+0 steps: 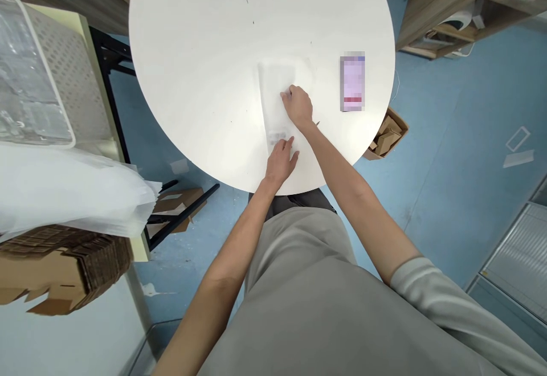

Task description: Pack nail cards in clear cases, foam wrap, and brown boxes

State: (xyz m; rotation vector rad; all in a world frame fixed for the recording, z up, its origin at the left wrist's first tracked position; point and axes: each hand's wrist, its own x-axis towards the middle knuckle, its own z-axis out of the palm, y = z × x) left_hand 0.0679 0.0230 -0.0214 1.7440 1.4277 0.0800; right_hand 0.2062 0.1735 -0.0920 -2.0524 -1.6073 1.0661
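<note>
A white, see-through sheet point(276, 91), perhaps a thin bag, lies lengthwise on the round white table point(196, 68). Small greyish pieces point(277, 135) show faintly at its near end, under or inside it. My left hand point(280, 162) rests flat there, fingers stretched forward and thumb apart, touching that near end. Farther up, my right hand point(299, 105) is closed at the sheet's right side, its fingers curled and pressed together on the material. The exact pinch is partly hidden by the hand itself.
A blurred phone-like item point(352, 82) lies on the table's right. Left stand a white basket point(64, 68) of clear plastic pieces, stacked white sheets point(72, 191) and flattened cardboard point(55, 273). An open carton point(395, 137) sits beyond the right table edge.
</note>
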